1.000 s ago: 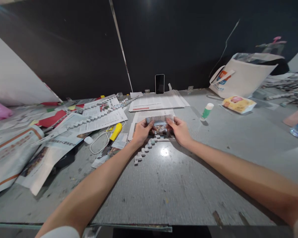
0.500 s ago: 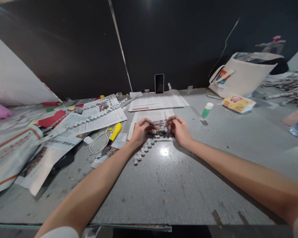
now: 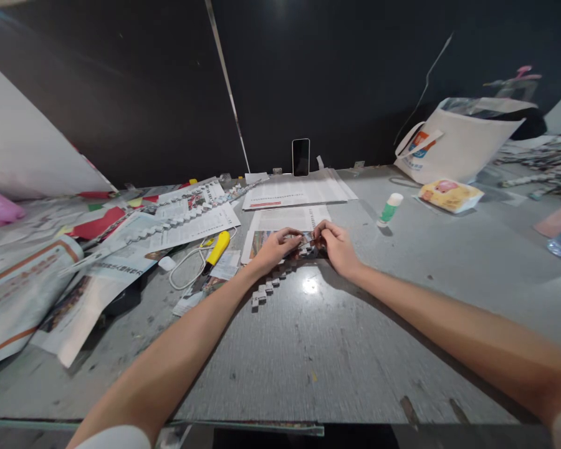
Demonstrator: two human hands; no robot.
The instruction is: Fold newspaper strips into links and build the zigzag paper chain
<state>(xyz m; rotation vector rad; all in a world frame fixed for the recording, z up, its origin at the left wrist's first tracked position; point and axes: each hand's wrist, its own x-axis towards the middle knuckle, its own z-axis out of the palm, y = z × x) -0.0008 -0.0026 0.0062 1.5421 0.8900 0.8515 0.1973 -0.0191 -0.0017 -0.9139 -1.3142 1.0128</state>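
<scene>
My left hand (image 3: pixel 277 247) and my right hand (image 3: pixel 337 247) are close together above the table, fingers pinched on a small strip of printed paper (image 3: pixel 307 238) between them. Just below the fingertips lies a zigzag chain of folded paper (image 3: pixel 267 287), running down and left across the table top. Part of that chain is hidden behind my left hand. A printed newspaper sheet (image 3: pixel 285 218) lies flat behind my hands.
A phone (image 3: pixel 301 157) stands against the dark wall behind stacked newspaper (image 3: pixel 299 189). To the right are a glue stick (image 3: pixel 389 209), a yellow packet (image 3: pixel 451 195) and a white bag (image 3: pixel 462 140). A yellow-handled cutter (image 3: pixel 217 251), a white cable (image 3: pixel 187 285) and loose papers (image 3: pixel 98 280) lie left.
My left hand has moved right, closer to my right hand. The paper strip between them now looks shorter, and more of the sheet behind my left hand shows.
</scene>
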